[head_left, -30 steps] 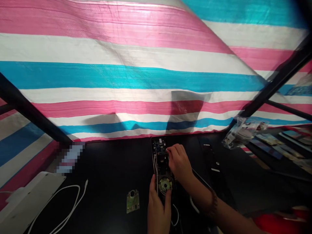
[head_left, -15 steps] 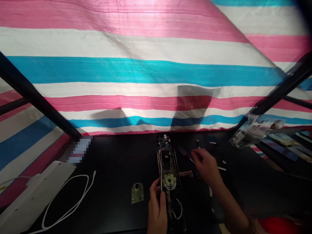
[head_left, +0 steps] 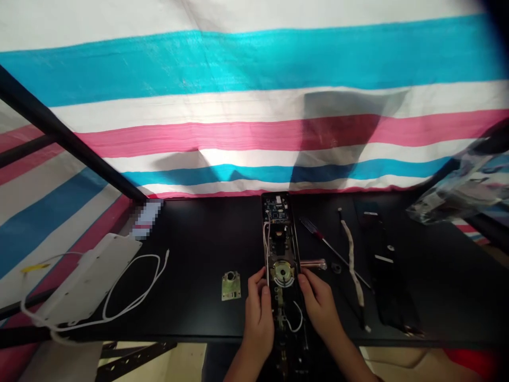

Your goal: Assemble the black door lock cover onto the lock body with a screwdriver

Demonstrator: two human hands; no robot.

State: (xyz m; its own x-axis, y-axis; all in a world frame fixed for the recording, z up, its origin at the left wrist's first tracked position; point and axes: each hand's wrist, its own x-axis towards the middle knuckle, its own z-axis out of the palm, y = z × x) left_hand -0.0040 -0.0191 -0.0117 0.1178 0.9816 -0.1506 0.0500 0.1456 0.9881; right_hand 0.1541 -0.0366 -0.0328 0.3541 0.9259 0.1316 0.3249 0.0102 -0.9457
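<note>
A long, narrow black device (head_left: 283,244) lies lengthwise in front of me, its inside exposed. It shows a blue circuit board at the far end, a round metal part in the middle and a loop of white wire nearer me. My left hand (head_left: 258,305) grips its left edge, and my right hand (head_left: 318,297) grips its right edge, level with the round part. Just beyond the right hand a copper-coloured cylinder (head_left: 314,263) sticks out beside the device. A screwdriver (head_left: 324,239) lies to the right. Left of the device is a small greenish plate with a round hole (head_left: 231,286).
A wrapped cable with connectors (head_left: 352,260) and a black panel (head_left: 392,292) lie on the right of the black table (head_left: 194,244). At the left are a white power strip (head_left: 91,276) and a white cable (head_left: 131,297). A clear plastic bag (head_left: 457,185) is at the far right.
My right hand has come down from near the screwdriver onto the device's right edge. My left hand stays on the left edge. The view has tilted lower, showing the table's front edge.
</note>
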